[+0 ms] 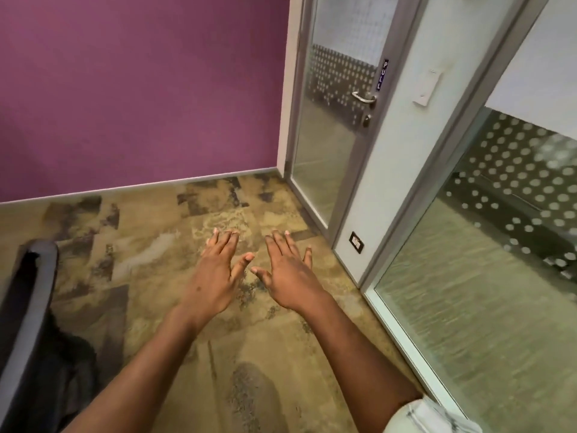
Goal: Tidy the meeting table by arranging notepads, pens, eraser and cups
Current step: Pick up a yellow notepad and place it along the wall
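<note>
Both hands are stretched out in front of the person, palms down and fingers spread, over a patterned carpet. The left hand [215,273] and the right hand [285,273] sit just beside each other, thumbs nearly meeting, and each grip is fully open and holds nothing.

None of the task's things show here: no notepads, pens, eraser or cups, and no tabletop either. The view takes in a purple wall [140,89], a glass door [331,145] with a metal handle [363,97] and a "PULL" label, a frosted glass partition [487,276], and the edge of a dark office chair [28,323] at the lower left. Where the items lie cannot be told from this view.

As a judgement from the task alone: notepads should be light and flexible, best taken by an edge with thumb on top and fingers beneath; pens are thin and prone to rolling, so a pinch at mid-barrel suits; an eraser is small, soft and grippy; cups want a wrap around the wall, kept upright in case of liquid.
</note>
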A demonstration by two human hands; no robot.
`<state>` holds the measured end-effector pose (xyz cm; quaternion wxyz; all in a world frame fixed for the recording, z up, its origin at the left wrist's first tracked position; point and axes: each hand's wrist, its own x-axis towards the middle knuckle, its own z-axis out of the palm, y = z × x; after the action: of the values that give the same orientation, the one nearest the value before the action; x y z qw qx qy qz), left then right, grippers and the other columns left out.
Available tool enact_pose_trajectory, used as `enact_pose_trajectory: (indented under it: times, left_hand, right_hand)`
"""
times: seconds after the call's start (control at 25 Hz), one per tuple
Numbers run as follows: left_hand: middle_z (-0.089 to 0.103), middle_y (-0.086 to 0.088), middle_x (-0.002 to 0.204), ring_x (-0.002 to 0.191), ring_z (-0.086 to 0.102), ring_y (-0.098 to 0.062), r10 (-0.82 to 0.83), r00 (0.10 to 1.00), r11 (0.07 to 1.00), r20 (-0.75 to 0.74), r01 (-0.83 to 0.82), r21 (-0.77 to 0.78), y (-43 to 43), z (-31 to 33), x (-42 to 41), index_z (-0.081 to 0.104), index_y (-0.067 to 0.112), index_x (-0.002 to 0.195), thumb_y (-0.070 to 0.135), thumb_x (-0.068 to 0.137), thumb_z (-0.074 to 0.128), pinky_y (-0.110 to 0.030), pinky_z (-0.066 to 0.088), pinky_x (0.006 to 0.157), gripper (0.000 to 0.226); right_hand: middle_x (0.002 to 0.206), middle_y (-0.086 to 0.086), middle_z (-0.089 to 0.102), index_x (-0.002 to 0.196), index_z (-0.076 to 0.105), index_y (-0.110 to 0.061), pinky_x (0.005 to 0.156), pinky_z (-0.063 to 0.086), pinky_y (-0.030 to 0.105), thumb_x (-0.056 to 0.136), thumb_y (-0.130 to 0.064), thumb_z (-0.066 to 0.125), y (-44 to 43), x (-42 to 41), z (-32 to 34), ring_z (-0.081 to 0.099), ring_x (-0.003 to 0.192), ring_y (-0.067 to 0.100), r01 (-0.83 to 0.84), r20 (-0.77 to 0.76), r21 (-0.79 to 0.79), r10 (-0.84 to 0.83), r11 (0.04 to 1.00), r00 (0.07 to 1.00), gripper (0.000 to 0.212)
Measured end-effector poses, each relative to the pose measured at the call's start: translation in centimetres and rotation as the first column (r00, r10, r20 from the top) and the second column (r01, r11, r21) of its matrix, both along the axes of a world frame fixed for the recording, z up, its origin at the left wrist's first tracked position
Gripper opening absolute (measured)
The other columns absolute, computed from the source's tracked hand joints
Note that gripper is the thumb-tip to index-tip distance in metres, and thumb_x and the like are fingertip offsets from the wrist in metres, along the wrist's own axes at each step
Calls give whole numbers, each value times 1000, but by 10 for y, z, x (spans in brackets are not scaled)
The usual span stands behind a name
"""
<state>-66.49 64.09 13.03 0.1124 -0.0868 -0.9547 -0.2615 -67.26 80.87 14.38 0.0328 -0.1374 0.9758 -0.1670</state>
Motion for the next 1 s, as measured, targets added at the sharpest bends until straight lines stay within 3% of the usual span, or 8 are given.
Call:
enact_pose_trajectory:
  times: [0.4, 0.64, 0.72, 1.0]
  left_hand:
    - [13, -6, 159, 147, 1, -20, 304, 952, 945, 21, -299, -133, -38, -6, -156, 13, 12, 151, 82, 73, -10, -32, 2, 119, 107]
    - [2, -8, 160, 147, -5, -24, 583, 812, 807, 35, -574, -138, -93, -11, -241, 4, 10, 151, 82, 69, -14, -34, -2, 119, 111]
    - [-2, -8, 160, 147, -9, -24, 585, 809, 802, 55, -567, -186, -106, -16, -254, 0, 11, 151, 82, 69, -15, -36, -3, 120, 110]
    - [-7, -4, 160, 146, -15, -23, 713, 699, 701, 56, -709, -75, -219, -33, -347, -1, 16, 152, 83, 68, -16, -38, -6, 119, 108]
  right_hand:
    - [160, -6, -13, 153, -1, -23, 113, -11, 54, 95, -60, 30, -49, -218, -1, -17, 147, 17, -303, -15, -16, 302, 953, 953, 75]
    - [160, -3, -17, 153, -5, -21, 115, -12, 53, 96, -58, 30, -139, -341, -7, -18, 147, 21, -542, 10, 97, 544, 835, 839, 77]
    - [160, -1, -18, 153, -5, -20, 114, -13, 53, 97, -56, 30, -158, -352, -12, -18, 146, 22, -563, 45, 96, 562, 821, 826, 75]
    - [158, -6, -22, 152, -8, -23, 115, -14, 53, 96, -57, 30, -278, -449, -36, -23, 145, 19, -630, 4, 87, 632, 772, 775, 76]
